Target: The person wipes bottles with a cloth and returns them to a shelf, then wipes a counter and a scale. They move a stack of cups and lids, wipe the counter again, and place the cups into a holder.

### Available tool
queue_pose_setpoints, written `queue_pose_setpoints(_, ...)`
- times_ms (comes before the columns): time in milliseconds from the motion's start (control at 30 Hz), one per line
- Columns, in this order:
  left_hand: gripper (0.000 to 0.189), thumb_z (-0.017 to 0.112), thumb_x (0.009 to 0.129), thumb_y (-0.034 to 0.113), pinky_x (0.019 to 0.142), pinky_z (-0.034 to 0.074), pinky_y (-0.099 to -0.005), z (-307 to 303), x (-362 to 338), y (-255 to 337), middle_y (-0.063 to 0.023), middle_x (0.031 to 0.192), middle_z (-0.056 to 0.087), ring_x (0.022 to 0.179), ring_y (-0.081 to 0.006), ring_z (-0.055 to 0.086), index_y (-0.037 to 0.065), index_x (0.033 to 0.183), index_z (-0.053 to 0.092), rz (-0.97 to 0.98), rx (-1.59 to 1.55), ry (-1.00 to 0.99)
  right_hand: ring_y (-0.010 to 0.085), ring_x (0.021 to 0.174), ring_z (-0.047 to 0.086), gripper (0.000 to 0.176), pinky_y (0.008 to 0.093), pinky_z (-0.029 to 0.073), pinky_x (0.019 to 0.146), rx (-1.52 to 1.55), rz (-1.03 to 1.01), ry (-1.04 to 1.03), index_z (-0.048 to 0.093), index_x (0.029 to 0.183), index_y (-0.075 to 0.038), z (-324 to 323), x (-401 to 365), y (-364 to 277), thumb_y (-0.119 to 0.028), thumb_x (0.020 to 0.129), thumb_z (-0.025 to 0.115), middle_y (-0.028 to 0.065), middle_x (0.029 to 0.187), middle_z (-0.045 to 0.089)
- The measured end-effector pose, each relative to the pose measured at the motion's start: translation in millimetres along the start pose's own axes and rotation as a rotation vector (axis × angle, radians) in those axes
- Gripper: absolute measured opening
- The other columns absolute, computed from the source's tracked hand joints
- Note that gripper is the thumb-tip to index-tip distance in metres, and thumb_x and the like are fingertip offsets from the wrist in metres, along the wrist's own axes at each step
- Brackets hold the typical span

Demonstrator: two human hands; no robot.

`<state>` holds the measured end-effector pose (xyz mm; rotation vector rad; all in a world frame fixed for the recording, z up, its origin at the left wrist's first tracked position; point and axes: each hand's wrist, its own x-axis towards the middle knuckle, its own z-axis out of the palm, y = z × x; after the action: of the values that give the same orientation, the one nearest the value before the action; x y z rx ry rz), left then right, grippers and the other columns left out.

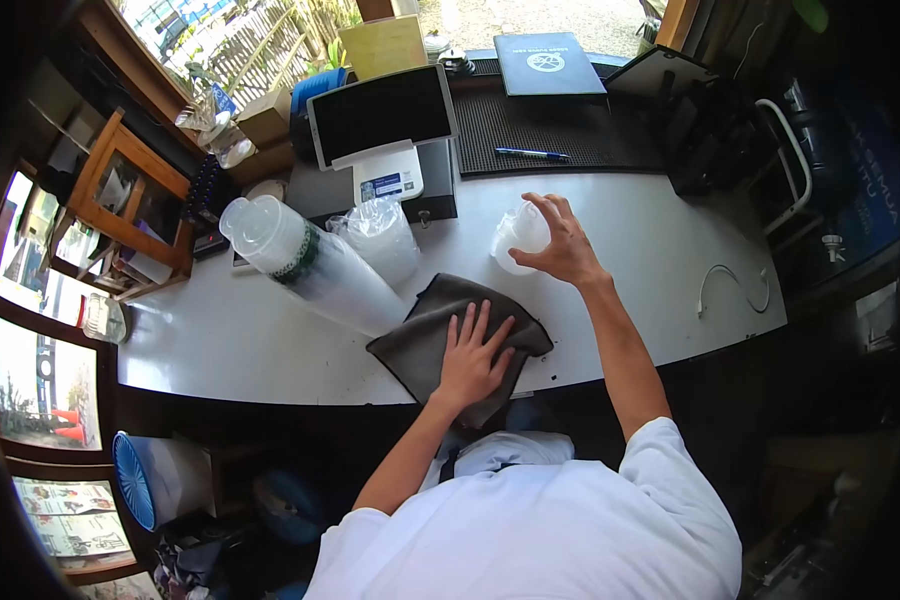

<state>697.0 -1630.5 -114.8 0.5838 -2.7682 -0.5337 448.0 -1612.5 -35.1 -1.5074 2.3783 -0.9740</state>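
My left hand (475, 358) lies flat with fingers spread on a dark grey cloth (433, 320) near the front edge of the white table. My right hand (562, 245) is curved in a C shape at a small clear plastic-wrapped bundle (510, 236), thumb and fingertips apart and overlapping its right side. Left of the cloth, a long stack of clear plastic cups (345, 285) shows a green-and-black band near its top. Behind that stands a plastic bag of translucent cups or lids (382, 240).
A tablet-like screen (382, 115) stands on a dark box at the back. A pen (532, 154) rests on a black ribbed mat (595, 135), with a blue folder (550, 65) behind. A white cable (735, 285) curls at right; a wooden cabinet (130, 195) stands left.
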Motion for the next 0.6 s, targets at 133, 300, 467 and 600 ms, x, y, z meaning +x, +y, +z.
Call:
queue_pose_setpoints(133, 0.064, 0.059, 0.092, 0.037, 0.117, 0.014, -0.0562, 4, 23, -21, -0.021, 0.157, 0.025, 0.146, -0.0398, 0.021, 0.021, 0.15, 0.037, -0.093, 0.053, 0.003, 0.0375, 0.123, 0.051, 0.087, 0.046, 0.046, 0.104, 0.004, -0.091, 0.027, 0.046, 0.14, -0.023, -41, -34, 36, -0.038, 0.064, 0.086, 0.0149, 0.139, 0.044)
queue_pose_setpoints(300, 0.11, 0.078, 0.075, 0.049, 0.115, 0.023, -0.0533, -16, 67, 40, -0.0262, 0.156, 0.022, 0.145, -0.0401, 0.023, 0.015, 0.156, 0.012, -0.294, -0.051, 0.015, 0.0394, 0.125, 0.049, 0.094, 0.0489, 0.044, 0.106, -0.013, 0.002, -0.052, 0.045, 0.142, -0.023, -91, -74, 57, -0.057, 0.064, 0.085, 0.0158, 0.142, 0.041)
queue_pose_setpoints(467, 0.123, 0.094, 0.058, 0.037, 0.113, 0.034, -0.047, 27, 129, 100, -0.02, 0.152, 0.032, 0.141, -0.0371, 0.032, 0.013, 0.153, 0.02, 0.061, -0.667, 0.083, 0.0406, 0.131, 0.042, 0.091, 0.0498, 0.041, 0.106, 0.144, -0.223, -0.055, 0.043, 0.146, -0.024, -88, -102, 81, -0.062, 0.071, 0.076, 0.0171, 0.145, 0.038)
queue_pose_setpoints(600, 0.11, 0.096, 0.054, 0.025, 0.106, 0.044, -0.0459, 65, 138, 104, -0.0167, 0.142, 0.047, 0.129, -0.0353, 0.05, 0.011, 0.143, 0.033, -0.001, -0.708, 0.09, 0.039, 0.131, 0.041, 0.085, 0.0501, 0.041, 0.106, 0.163, -0.268, -0.027, 0.044, 0.146, -0.023, -92, -103, 109, -0.061, 0.075, 0.074, 0.017, 0.145, 0.038)
